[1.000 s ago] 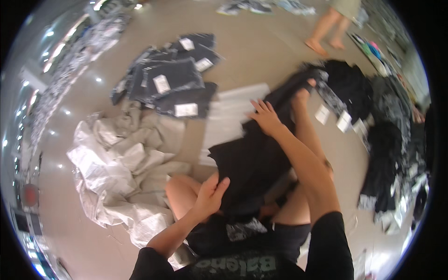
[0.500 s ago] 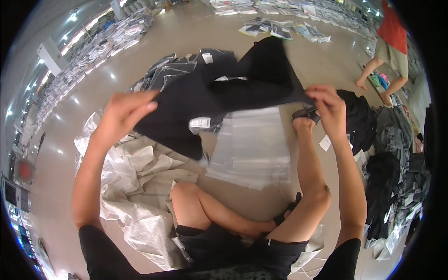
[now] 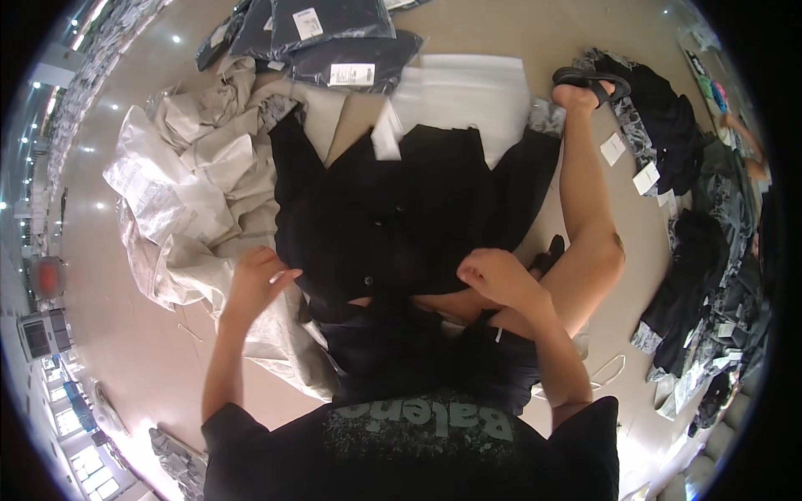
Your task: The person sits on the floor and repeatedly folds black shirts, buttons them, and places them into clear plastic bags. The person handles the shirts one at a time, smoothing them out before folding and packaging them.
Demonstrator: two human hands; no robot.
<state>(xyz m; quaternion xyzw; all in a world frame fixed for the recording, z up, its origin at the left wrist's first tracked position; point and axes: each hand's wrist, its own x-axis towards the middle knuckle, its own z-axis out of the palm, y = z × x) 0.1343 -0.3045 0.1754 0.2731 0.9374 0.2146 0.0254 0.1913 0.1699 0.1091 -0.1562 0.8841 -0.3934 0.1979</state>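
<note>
A black button-front shirt (image 3: 393, 217) with grey patterned cuffs is spread before me, its sleeves pointing away and its lower edge over my lap. A white tag (image 3: 387, 134) stands up at its far edge. At the shirt's lower left edge my left hand (image 3: 261, 284) is closed, thumb and fingertips on the fabric. Above the lower right part my right hand (image 3: 505, 280) has curled fingers pinching the cloth; their tips are partly hidden. Beneath the far end of the shirt lies a stack of clear plastic bags (image 3: 464, 79).
Dark garments in plastic packets (image 3: 351, 63) are piled at the far left-centre. A crumpled whitish woven sack (image 3: 184, 184) spreads at left. Black and grey patterned clothes (image 3: 685, 284) lie heaped along the right. My sandalled foot (image 3: 581, 92) rests beside the plastic bags.
The shirt has come down from being held up in the air and now lies spread nearer to me. Both hands have drawn back toward my lap. My view has tilted downward.
</note>
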